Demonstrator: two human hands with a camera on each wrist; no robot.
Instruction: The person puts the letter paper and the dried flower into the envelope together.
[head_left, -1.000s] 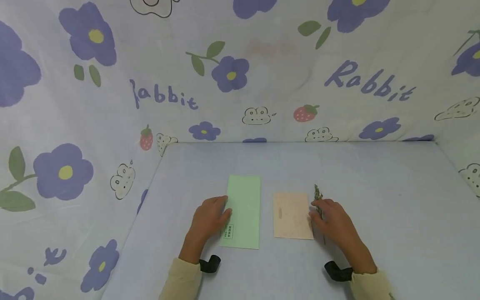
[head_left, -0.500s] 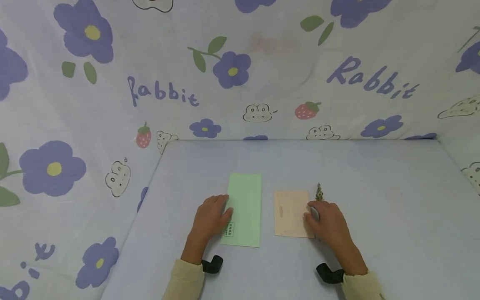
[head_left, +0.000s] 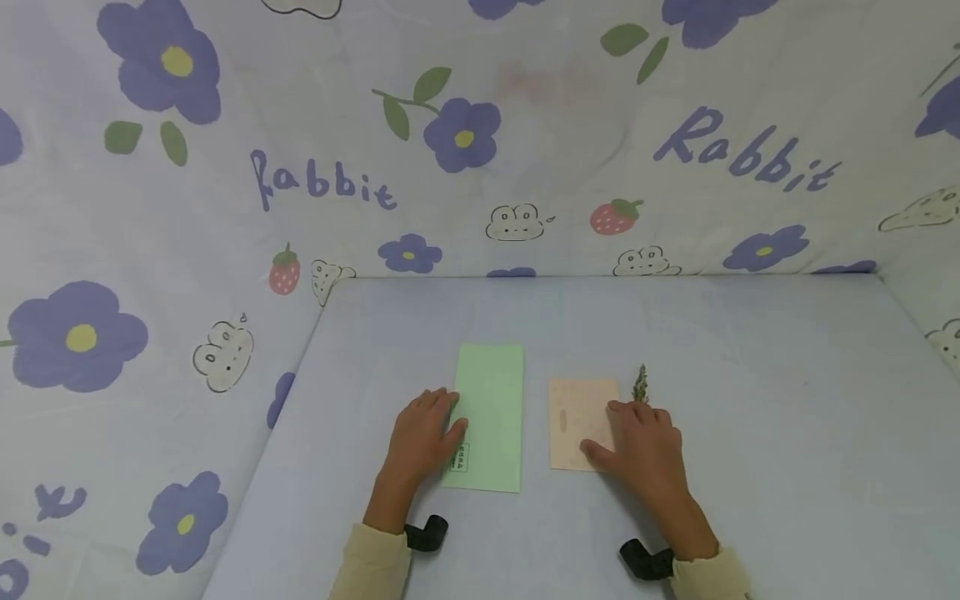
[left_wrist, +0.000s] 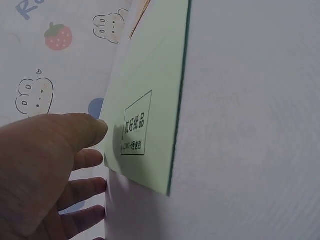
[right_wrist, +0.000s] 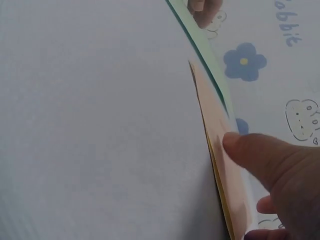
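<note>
A long pale green envelope (head_left: 489, 417) with a small printed box lies flat on the table. My left hand (head_left: 420, 437) rests at its left edge, fingers relaxed and thumb (left_wrist: 90, 129) by the printed corner. To the right lies a square of pale pink paper (head_left: 572, 417), seen nearly edge-on in the right wrist view. My right hand (head_left: 643, 454) is over its right side, thumb (right_wrist: 250, 150) stretched onto the paper and fingers at its right edge. A dried flower sprig (head_left: 640, 385) sticks out beyond that hand, which hides its stem.
The table (head_left: 795, 400) is covered in plain pale cloth. Behind it and at the sides hangs a white curtain (head_left: 555, 158) with purple flowers, strawberries and lettering. A black mount (head_left: 427, 533) sits on the left wrist, and another black mount (head_left: 647, 560) on the right.
My right hand has moved left from the sprig onto the pink paper, its thumb spreading away from the fingers. The left hand stays at the envelope.
</note>
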